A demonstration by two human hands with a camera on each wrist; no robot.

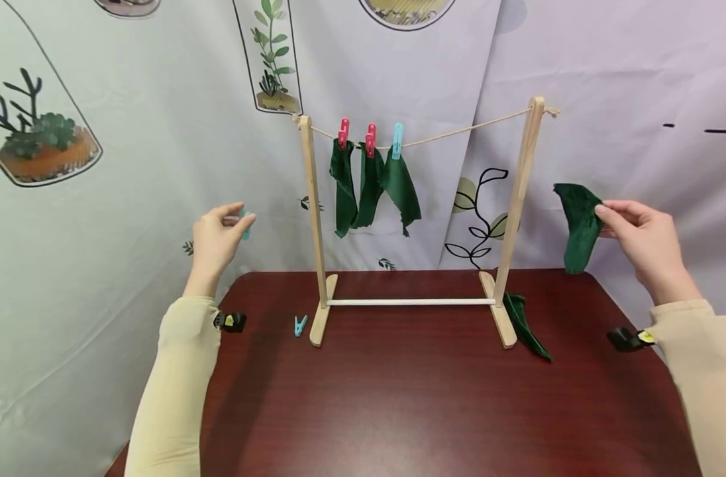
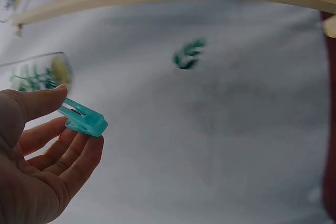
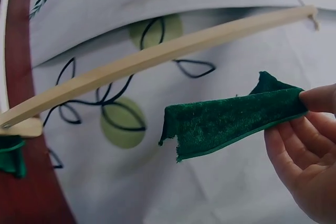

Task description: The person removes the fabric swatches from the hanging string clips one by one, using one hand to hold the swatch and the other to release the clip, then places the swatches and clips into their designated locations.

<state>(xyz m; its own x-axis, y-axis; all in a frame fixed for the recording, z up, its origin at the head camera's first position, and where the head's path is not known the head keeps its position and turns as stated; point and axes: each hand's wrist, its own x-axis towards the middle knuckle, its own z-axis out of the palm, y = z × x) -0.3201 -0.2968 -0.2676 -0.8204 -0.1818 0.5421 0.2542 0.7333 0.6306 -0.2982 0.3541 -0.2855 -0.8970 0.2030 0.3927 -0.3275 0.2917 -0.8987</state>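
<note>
My right hand [image 1: 643, 242] pinches the green cloth strip [image 1: 579, 225] at its top edge, right of the wooden rack [image 1: 520, 192]; the strip looks light and limp, so it hangs down. My left hand [image 1: 216, 240], well apart, pinches the small teal clothespin [image 2: 84, 119], hard and probably slippery, best held at the handle end.

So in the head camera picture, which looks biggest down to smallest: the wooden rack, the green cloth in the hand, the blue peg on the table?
1. wooden rack
2. green cloth
3. blue peg
</note>
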